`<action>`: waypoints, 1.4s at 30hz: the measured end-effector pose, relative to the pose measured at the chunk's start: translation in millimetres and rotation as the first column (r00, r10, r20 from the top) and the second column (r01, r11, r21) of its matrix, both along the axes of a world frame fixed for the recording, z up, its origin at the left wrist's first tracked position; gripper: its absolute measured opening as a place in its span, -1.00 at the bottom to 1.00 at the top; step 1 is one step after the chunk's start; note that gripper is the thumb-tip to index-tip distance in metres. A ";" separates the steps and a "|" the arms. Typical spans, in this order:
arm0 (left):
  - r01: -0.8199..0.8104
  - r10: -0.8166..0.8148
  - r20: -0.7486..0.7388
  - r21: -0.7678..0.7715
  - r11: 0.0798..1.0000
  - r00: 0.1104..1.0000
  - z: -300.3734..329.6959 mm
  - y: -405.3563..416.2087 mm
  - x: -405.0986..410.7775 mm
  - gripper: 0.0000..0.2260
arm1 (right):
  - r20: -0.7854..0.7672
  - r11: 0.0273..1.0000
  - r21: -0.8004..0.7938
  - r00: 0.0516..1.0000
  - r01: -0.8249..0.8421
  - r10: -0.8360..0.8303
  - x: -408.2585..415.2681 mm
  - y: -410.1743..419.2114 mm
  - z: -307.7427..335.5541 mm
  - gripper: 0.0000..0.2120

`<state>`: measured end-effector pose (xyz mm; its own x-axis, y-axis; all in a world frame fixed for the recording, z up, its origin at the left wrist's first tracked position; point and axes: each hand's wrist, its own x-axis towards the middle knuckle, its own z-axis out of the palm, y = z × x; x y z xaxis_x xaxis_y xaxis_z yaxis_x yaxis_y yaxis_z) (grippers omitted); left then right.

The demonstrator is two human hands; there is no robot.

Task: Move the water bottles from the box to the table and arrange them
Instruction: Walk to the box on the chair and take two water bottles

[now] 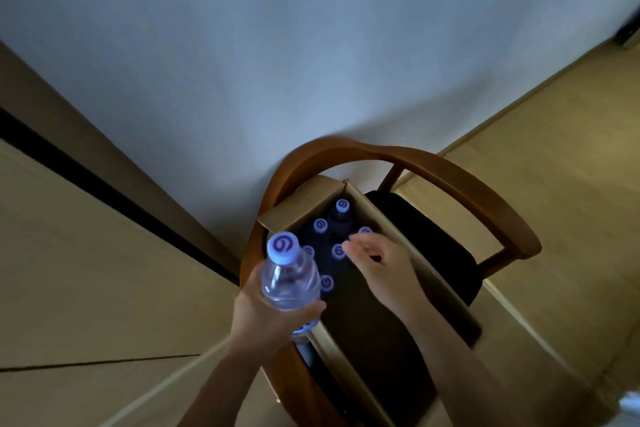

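Your left hand [273, 315] grips one bottle [289, 279] above the box [408, 253] on the chair [450, 180]. Your right hand [384, 270], fingers relaxed and empty, reaches toward the remaining bottles [337, 250]; next, close on one.

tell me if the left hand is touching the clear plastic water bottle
Touching: the head view shows the left hand wrapped around the clear plastic water bottle, fingers curled around its lower body.

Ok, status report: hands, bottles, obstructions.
Left hand grips one bottle. Right hand open over box. Capped bottles remain inside. No obstruction.
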<state>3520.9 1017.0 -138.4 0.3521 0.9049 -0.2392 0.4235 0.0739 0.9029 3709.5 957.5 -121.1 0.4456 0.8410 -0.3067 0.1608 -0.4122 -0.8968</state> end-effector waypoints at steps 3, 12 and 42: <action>-0.104 0.105 -0.013 0.009 0.994 0.994 -0.9 1.0 -27.3 -0.43 | -0.010 0.968 -0.243 0.998 -0.060 0.060 1.9 5.7 -87.3 -0.54; -0.261 0.263 -0.033 0.068 0.963 0.964 -6.5 -11.1 -74.3 -0.43 | -0.059 0.963 -0.258 0.996 -0.074 0.061 -40.5 36.2 -186.7 -0.52; -0.586 0.564 0.207 0.067 0.807 0.800 26.4 -120.6 -134.0 -0.45 | 0.213 0.742 0.563 0.931 -0.364 0.296 -146.7 -11.3 33.3 -0.79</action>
<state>3386.9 896.4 -111.9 -0.2180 0.9709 -0.0994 0.1786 0.1398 0.9739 3562.8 946.2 -87.8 0.1059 0.9404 0.3233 0.2925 0.2813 -0.9140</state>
